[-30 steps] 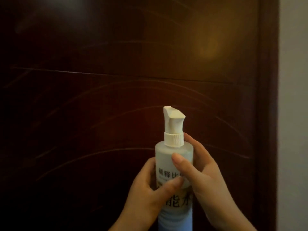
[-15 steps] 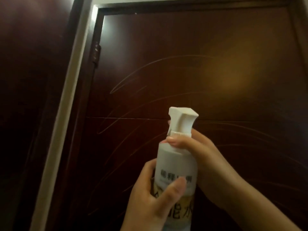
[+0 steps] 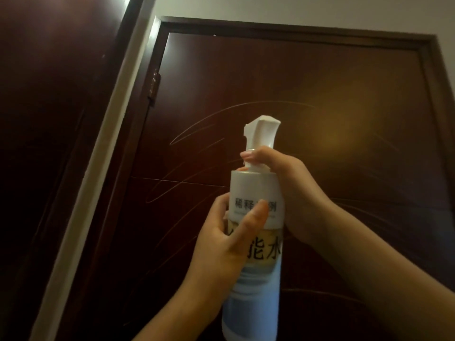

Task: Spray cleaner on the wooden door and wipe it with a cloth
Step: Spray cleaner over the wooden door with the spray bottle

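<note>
A white spray bottle (image 3: 256, 188) with a pale blue base and a white trigger head stands upright in front of the dark wooden door (image 3: 295, 89). My left hand (image 3: 229, 239) grips the bottle's middle, thumb across the label. My right hand (image 3: 288, 188) wraps the bottle's neck from the right, fingers curled under the trigger head. The nozzle points left toward the door. Thin curved streaks mark the door's surface. No cloth is in view.
A second dark wooden panel (image 3: 49, 119) fills the left side, split from the door by a pale strip of wall (image 3: 103, 153). A hinge (image 3: 154, 86) sits on the door's left frame. White wall (image 3: 295, 8) shows above the frame.
The view has tilted up and to the left, showing the door's top frame and hinge. My right hand slid up from the bottle's body to its neck under the trigger.
</note>
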Tool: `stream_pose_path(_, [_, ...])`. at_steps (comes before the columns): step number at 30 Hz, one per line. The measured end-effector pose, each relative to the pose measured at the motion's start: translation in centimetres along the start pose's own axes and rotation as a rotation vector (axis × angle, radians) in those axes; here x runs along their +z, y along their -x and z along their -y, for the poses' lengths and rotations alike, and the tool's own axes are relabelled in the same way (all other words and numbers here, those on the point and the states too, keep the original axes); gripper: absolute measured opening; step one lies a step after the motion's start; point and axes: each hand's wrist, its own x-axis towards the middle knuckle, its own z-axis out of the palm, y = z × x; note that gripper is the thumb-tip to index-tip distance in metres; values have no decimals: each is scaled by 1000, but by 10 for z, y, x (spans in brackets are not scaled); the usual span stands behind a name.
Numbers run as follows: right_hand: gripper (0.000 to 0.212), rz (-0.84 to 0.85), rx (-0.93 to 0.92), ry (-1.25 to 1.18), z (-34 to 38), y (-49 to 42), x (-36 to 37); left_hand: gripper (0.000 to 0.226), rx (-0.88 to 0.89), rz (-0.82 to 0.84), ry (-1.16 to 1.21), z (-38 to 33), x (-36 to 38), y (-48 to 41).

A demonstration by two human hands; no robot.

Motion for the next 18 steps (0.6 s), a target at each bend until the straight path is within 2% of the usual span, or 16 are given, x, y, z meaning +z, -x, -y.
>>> stream_pose_path(6, [19, 25, -55, -58, -7, -4, 3, 48, 35, -31, 10, 2, -4, 0])
stream_pose_path(11, [29, 30, -110, -87, -9, -5, 0, 49, 86, -15, -23, 6, -7, 1])
stream_pose_path(18, [37, 67, -91, -60, -9, 6, -17, 50, 75, 7, -39, 10, 10, 5])
